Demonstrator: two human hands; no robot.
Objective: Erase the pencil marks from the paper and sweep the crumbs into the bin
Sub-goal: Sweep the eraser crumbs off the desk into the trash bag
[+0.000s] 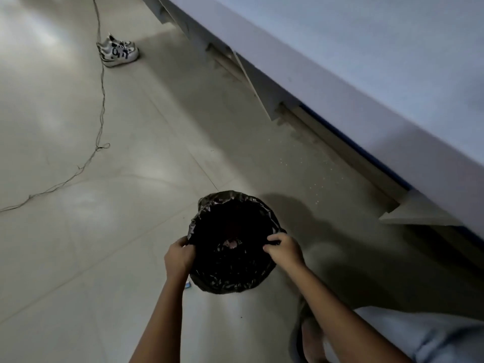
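2 sets of fingers (282,238) clench the bin (230,282) rim, left hand (180,256) and right hand (285,249); crumbs (317,176) dot the floor (104,231) by the table (366,61), so sweeping seems unfinished. Paper unseen.

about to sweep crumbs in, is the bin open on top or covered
Open. The bin shows a dark, uncovered mouth, black liner over its rim, no lid; the left hand and right hand grip that rim.

Dim, cool indoor light. Soft glare patches on the floor (78,226) toward nine o'clock. Inside of the bin (230,282) near black; its shadow falls toward three o'clock. Slight overall softness; wide-angle bowing at the edges.
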